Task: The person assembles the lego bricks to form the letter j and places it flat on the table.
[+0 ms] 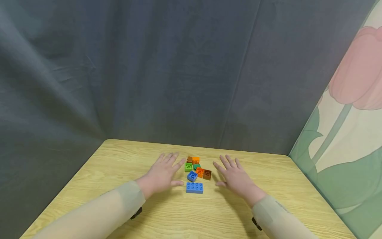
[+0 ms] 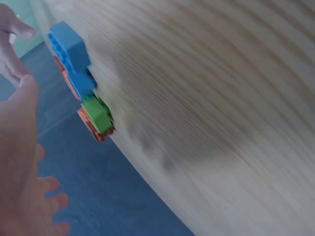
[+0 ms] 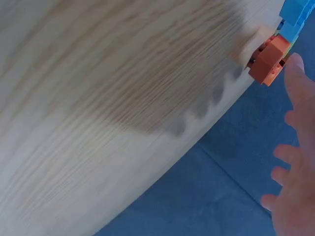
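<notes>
My left hand (image 1: 161,174) is held over the table left of a cluster of toy building bricks, fingers spread and holding nothing. On the cluster's other side, my right hand (image 1: 237,179) is likewise spread, with nothing in it. Nearest me lies a long blue brick (image 1: 194,188), studs up. Behind it are a small blue brick (image 1: 192,176), an orange brick (image 1: 200,172) and a brown brick (image 1: 207,175). Farther back sit a light green brick (image 1: 188,167), a dark green brick (image 1: 196,167), another orange brick (image 1: 196,160) and another brown brick (image 1: 189,159).
The light wooden table (image 1: 143,151) ends at a dark grey curtain (image 1: 179,73) behind and to the left. Along the right side hangs a panel with a tulip print (image 1: 355,73). Both hands cast shadows on the tabletop.
</notes>
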Tool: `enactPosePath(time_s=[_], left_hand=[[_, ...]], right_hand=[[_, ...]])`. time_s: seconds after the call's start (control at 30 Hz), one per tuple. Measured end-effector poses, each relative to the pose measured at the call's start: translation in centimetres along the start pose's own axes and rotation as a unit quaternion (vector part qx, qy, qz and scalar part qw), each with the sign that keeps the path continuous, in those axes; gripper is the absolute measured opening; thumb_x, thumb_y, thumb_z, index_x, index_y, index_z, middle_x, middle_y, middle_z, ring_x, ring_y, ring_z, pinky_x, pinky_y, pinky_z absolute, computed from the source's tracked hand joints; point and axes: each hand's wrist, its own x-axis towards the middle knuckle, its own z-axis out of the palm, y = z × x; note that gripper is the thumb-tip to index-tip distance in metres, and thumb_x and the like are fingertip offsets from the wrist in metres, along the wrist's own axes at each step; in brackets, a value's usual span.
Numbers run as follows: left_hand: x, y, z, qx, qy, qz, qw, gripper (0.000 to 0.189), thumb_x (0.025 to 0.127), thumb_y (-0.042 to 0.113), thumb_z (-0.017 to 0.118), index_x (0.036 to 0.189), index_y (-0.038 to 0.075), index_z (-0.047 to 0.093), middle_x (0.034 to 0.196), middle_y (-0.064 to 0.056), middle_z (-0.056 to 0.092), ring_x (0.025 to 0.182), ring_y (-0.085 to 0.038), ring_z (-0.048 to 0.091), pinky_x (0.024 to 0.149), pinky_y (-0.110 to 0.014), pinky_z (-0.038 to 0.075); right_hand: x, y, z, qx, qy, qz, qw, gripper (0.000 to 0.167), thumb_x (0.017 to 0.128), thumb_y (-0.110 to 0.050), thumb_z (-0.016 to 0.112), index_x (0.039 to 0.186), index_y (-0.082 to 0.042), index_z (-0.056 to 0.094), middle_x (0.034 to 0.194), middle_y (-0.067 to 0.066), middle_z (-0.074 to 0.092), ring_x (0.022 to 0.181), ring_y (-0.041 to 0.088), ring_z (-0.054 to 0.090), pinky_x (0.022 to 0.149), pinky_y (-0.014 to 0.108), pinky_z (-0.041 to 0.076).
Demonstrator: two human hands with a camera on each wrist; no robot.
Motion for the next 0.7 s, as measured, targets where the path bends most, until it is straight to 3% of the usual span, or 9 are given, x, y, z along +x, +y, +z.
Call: enactPosePath(time_s=[0.07,0.17,0.27,0.33,0.5,0.57,0.7], left_hand=[[0.2,0.5,-0.2,-0.015,0.001,0.012,0.9998,0.079,0.092,0.067,0.052,0.153,0.018,0.037,0.150,-0.014,0.039,0.134,-0.033,0.040,0.110,-0.054,0.026],[0.7,1.2,-0.6,-0.026,-0.001,0.032,0.9992,0.067,0.090,0.063,0.057,0.135,0.013,0.060,0.121,-0.008,0.058,0.109,-0.026,0.056,0.097,-0.047,0.041],[1.1,2.0,-0.8,-0.025,0.001,0.049,0.9985,0.059,0.087,0.063,0.063,0.117,0.013,0.070,0.104,-0.002,0.061,0.092,-0.019,0.058,0.087,-0.041,0.048],[1.4,2.5,-1.0,-0.032,0.000,0.056,0.9979,0.058,0.084,0.063,0.066,0.114,0.013,0.071,0.097,0.001,0.060,0.086,-0.016,0.058,0.083,-0.038,0.049],[2.0,3.4,-0.6,-0.052,-0.018,0.055,0.9970,0.058,0.083,0.059,0.071,0.121,0.015,0.070,0.098,0.002,0.063,0.085,-0.014,0.060,0.082,-0.039,0.051],[2.2,3.7,-0.2,-0.052,-0.027,0.050,0.9970,0.058,0.083,0.057,0.072,0.123,0.016,0.069,0.104,0.000,0.066,0.087,-0.014,0.062,0.082,-0.040,0.051],[2.4,4.1,0.1,-0.045,-0.038,0.043,0.9974,0.055,0.083,0.055,0.073,0.123,0.017,0.069,0.110,-0.001,0.068,0.090,-0.014,0.064,0.081,-0.039,0.051]], right_hand=[[0.4,-0.3,0.0,0.031,-0.022,0.014,0.9992,0.076,0.088,-0.045,0.071,0.149,-0.010,0.043,0.154,0.025,0.031,0.141,0.046,0.024,0.108,0.064,0.021],[1.3,-0.5,0.2,0.097,-0.057,0.048,0.9925,0.074,0.090,-0.041,0.071,0.149,-0.007,0.042,0.151,0.027,0.034,0.138,0.048,0.029,0.106,0.064,0.024],[2.5,-0.6,0.5,0.160,-0.074,0.089,0.9803,0.071,0.091,-0.036,0.072,0.147,-0.006,0.043,0.148,0.026,0.038,0.135,0.047,0.035,0.105,0.061,0.029],[3.4,-0.7,0.8,0.200,-0.075,0.119,0.9695,0.066,0.091,-0.031,0.073,0.144,-0.005,0.047,0.145,0.025,0.043,0.132,0.045,0.039,0.105,0.058,0.032],[5.2,-0.9,1.7,0.282,-0.084,0.177,0.9394,0.048,0.087,-0.021,0.078,0.129,-0.005,0.061,0.124,0.019,0.061,0.115,0.035,0.056,0.097,0.051,0.043],[5.5,-1.1,2.1,0.290,-0.088,0.182,0.9352,0.044,0.085,-0.020,0.080,0.123,-0.006,0.064,0.114,0.015,0.065,0.106,0.031,0.061,0.091,0.048,0.047],[5.9,-1.6,2.7,0.286,-0.085,0.187,0.9360,0.040,0.081,-0.021,0.083,0.116,-0.009,0.067,0.105,0.010,0.066,0.097,0.026,0.061,0.086,0.046,0.048]])
